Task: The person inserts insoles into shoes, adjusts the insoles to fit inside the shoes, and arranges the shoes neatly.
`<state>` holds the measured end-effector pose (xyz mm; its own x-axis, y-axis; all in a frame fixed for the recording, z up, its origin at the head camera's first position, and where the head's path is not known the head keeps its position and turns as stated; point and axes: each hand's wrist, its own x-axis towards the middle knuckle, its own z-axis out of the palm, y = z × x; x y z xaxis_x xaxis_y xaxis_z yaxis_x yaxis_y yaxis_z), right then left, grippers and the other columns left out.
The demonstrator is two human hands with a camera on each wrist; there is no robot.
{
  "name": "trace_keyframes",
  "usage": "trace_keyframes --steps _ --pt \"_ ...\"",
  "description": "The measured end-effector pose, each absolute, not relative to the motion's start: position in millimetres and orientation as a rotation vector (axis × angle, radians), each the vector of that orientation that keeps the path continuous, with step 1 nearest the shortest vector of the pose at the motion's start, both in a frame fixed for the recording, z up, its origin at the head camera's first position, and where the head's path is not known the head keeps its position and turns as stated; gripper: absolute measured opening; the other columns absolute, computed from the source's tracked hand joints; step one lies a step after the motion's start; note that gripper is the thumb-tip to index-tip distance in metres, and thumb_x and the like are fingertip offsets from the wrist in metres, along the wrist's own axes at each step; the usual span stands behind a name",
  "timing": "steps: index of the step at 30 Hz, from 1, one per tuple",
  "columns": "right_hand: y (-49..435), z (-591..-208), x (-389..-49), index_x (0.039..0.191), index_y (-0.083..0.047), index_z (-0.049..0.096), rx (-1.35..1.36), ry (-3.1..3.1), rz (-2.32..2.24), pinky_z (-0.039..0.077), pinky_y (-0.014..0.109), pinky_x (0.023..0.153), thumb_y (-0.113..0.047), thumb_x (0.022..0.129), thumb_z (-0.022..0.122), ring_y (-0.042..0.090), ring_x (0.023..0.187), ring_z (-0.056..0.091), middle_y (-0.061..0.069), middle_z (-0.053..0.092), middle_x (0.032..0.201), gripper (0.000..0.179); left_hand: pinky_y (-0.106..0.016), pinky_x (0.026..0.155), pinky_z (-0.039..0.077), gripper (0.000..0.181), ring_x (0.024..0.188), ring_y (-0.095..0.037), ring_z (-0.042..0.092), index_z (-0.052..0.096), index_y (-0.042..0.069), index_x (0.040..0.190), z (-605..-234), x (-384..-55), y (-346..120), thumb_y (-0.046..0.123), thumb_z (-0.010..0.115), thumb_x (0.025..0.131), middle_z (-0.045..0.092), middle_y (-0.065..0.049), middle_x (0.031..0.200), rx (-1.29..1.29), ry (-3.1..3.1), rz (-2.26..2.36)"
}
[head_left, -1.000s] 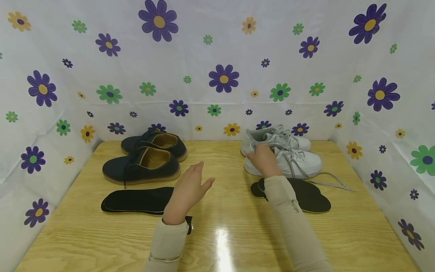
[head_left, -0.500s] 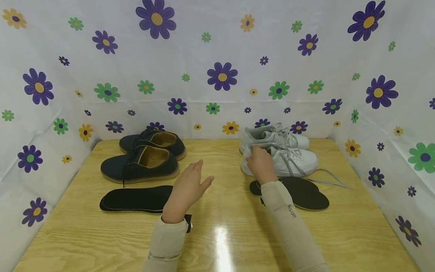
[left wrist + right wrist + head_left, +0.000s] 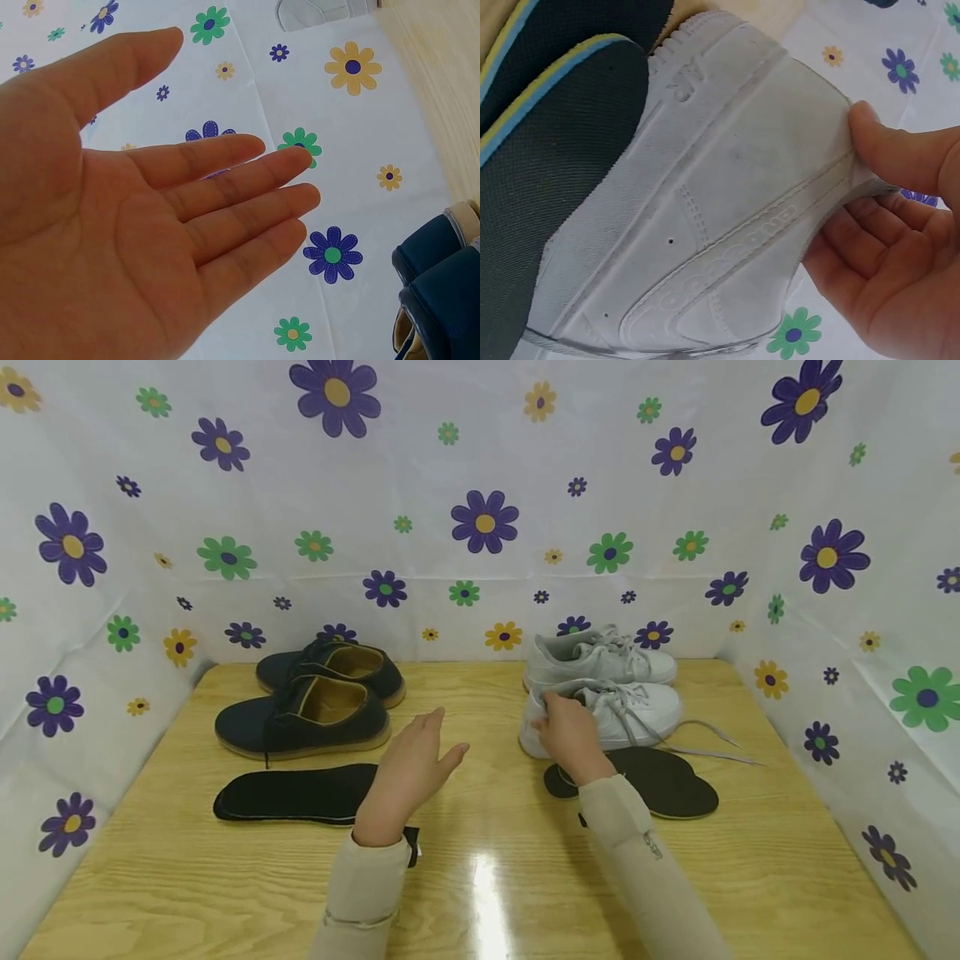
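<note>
My right hand (image 3: pixel 572 737) grips the heel collar of the nearer white sneaker (image 3: pixel 645 710). In the right wrist view the thumb lies outside the heel of that sneaker (image 3: pixel 727 172) and the fingers curl into its opening. Its grey laces trail loose to the right on the table. A second white sneaker (image 3: pixel 600 658) stands just behind. My left hand (image 3: pixel 408 768) hovers with straight fingers and thumb apart, holding nothing; the left wrist view shows its bare palm (image 3: pixel 135 217). It is nearest the black insoles (image 3: pixel 296 795) and the nearer navy shoe (image 3: pixel 303 718).
Another navy shoe (image 3: pixel 352 664) stands behind the nearer one. Dark insoles (image 3: pixel 660 781) lie in front of the sneakers, partly behind the right wrist. A flowered white cloth (image 3: pixel 420 468) walls the wooden table (image 3: pixel 480 827) at the back and both sides.
My right hand has drawn the nearer white sneaker a little toward me and to the left, away from the one behind. The left hand has kept its pose. The head view has shifted slightly.
</note>
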<state>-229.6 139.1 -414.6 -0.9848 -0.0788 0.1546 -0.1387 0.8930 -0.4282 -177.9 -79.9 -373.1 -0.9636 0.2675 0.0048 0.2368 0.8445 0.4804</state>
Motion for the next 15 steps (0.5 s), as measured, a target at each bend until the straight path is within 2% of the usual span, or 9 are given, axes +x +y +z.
trace_keyframes --steps 12,15 --pt "129 -417 -203 0.097 0.001 0.057 0.391 -2.831 0.618 0.051 0.043 0.063 -0.01 0.087 0.07 0.033 0.075 0.065 0.015 0.064 0.086 0.02 -0.052 0.105 0.035 0.066 0.129 -0.042 0.042 0.033 -0.007 0.145 -373 -180 -79 0.032 0.058 0.097 0.041 -0.027 0.143 0.397 2.931 0.756" --pt "124 -418 -197 0.099 0.002 0.056 0.467 -2.79 0.574 0.051 0.042 0.064 -0.01 0.087 0.07 0.031 0.074 0.063 0.014 0.063 0.086 0.022 -0.052 0.105 0.035 0.066 0.13 -0.042 0.041 0.034 -0.007 0.144 -373 -180 -79 0.033 0.057 0.097 0.041 -0.028 0.143 0.397 2.921 0.753"
